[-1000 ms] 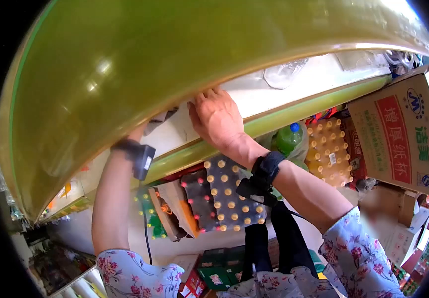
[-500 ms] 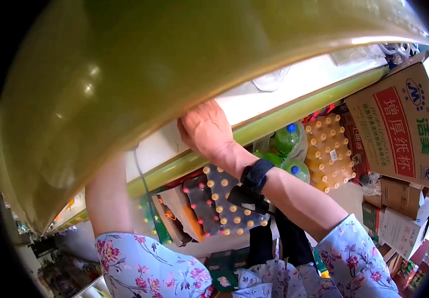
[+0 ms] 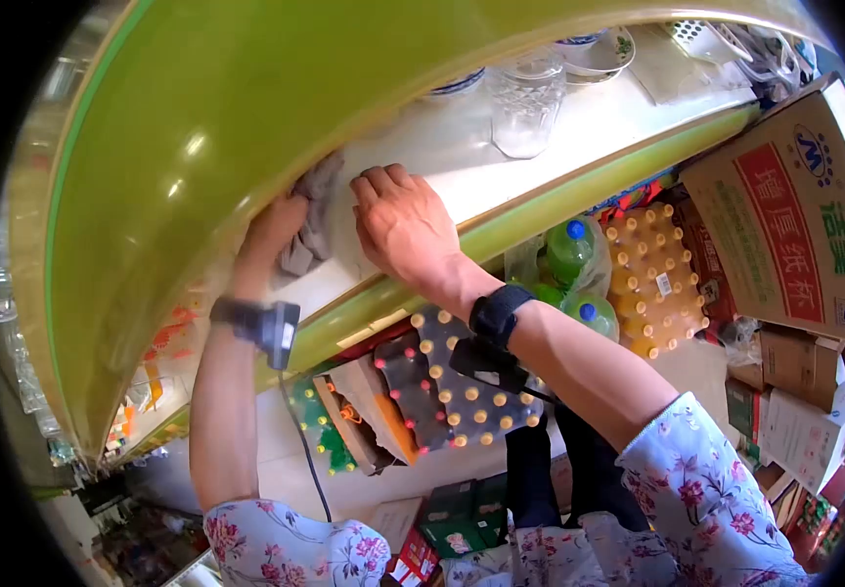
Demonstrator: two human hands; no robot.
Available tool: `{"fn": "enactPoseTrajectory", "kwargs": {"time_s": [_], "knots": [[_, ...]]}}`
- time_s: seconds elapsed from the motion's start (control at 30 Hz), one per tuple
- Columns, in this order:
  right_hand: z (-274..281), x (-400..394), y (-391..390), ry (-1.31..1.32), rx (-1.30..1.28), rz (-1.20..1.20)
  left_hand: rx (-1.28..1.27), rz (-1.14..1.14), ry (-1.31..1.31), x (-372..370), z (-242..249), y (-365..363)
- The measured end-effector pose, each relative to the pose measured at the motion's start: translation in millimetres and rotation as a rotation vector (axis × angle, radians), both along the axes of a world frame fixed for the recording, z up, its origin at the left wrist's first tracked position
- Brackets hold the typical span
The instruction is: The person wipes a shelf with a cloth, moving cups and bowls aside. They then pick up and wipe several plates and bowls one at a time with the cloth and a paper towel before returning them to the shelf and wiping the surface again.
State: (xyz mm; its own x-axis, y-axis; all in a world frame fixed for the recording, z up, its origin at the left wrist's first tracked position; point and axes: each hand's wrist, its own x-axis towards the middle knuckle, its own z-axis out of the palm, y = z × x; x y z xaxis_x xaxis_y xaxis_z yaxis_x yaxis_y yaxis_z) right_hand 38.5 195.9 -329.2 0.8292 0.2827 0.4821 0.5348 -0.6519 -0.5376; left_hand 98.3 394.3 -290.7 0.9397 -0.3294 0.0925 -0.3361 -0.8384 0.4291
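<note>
Left hand [image 3: 280,227] grips the cloth [image 3: 317,217] on the shelf [image 3: 476,181]. Right hand [image 3: 409,227] rests nearby, fingers bent; its grip cannot be determined.

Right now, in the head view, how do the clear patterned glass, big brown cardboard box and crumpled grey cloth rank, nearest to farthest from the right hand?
1. Crumpled grey cloth, leftward, at the left hand.
2. Clear patterned glass, up and rightward.
3. Big brown cardboard box, far right.

The white surface [image 3: 476,181] is edged in green; a grey cloth [image 3: 319,210], a clear patterned glass [image 3: 526,112] and a white bowl [image 3: 602,63] are borne on it.
</note>
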Motion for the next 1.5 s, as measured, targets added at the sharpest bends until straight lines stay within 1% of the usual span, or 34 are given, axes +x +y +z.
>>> {"fn": "enactPoseTrajectory", "kwargs": {"time_s": [0.07, 0.17, 0.27, 0.37, 0.43, 0.47, 0.53, 0.57, 0.63, 0.67, 0.73, 0.77, 0.8, 0.87, 0.93, 0.97, 1.03, 1.07, 1.13, 1.17, 1.27, 1.33, 1.4, 1.47, 1.5], "knots": [[-1, 1, 1, -0.013, -0.011, -0.013, -0.056, -0.062, -0.037, -16, -3, -5], [-1, 1, 1, -0.068, 0.018, -0.037, -0.086, -0.067, 0.121, -21, 10, -12], [1, 1, 2, -0.023, -0.029, -0.042, -0.245, 0.576, 0.124, -16, -4, -1], [2, 1, 1, -0.018, -0.044, -0.038, -0.312, 0.652, 0.076, 1, -6, 0], [3, 1, -1, -0.023, -0.036, -0.034, -0.157, 0.444, 0.130, 18, -7, 11], [4, 1, -1, -0.024, -0.030, -0.031, -0.229, 0.317, 0.233, 23, 3, 20], [6, 1, -2, -0.017, -0.025, -0.028, -0.320, 0.217, 0.359, 35, 21, 9], [7, 0, -3, -0.014, -0.023, -0.024, -0.344, 0.250, 0.385, 46, 23, -5], [7, 0, -3, -0.005, -0.020, -0.016, -0.265, 0.328, 0.357, 59, 21, -13], [6, -1, -3, 0.000, -0.020, -0.009, -0.162, 0.374, 0.302, 62, 17, -12], [4, -2, -2, -0.005, -0.015, -0.019, 0.116, 0.424, 0.160, 90, -8, 9], [4, -2, -2, -0.009, -0.014, -0.025, 0.291, 0.428, 0.069, 125, -33, 41], [4, -2, -1, -0.011, -0.016, -0.028, 0.468, 0.429, -0.025, 143, -47, 58], [3, -2, -1, -0.015, -0.014, -0.035, 0.515, 0.543, -0.016, 141, -50, 51], [3, -2, 1, -0.024, -0.004, -0.039, 0.553, 0.566, -0.043, 146, -57, 54], [2, -2, 0, -0.028, 0.002, -0.042, 0.566, 0.531, -0.075, 149, -58, 57], [3, -1, 0, -0.027, -0.002, -0.041, 0.513, 0.429, -0.155, 150, -55, 64], [4, 0, 0, -0.027, -0.001, -0.042, 0.445, 0.359, -0.203, 146, -54, 69], [4, 1, 0, -0.029, 0.003, -0.032, 0.365, 0.261, -0.196, 156, -56, 82], [3, 1, -1, -0.028, 0.000, -0.026, 0.350, 0.235, -0.141, 164, -58, 88], [4, -1, -1, -0.030, -0.015, -0.034, 0.233, 0.247, 0.039, 157, -54, 81], [2, -1, -1, -0.033, -0.014, -0.030, 0.149, 0.277, 0.092, 154, -47, 76], [3, 0, -1, -0.024, -0.003, -0.025, 0.122, 0.290, 0.061, 134, -43, 57], [6, -2, -1, 0.007, 0.022, -0.017, 0.097, 0.308, 0.049, 120, -46, 58], [5, -1, 0, 0.012, 0.038, -0.030, 0.090, 0.316, 0.052, 116, -62, 67]]}}
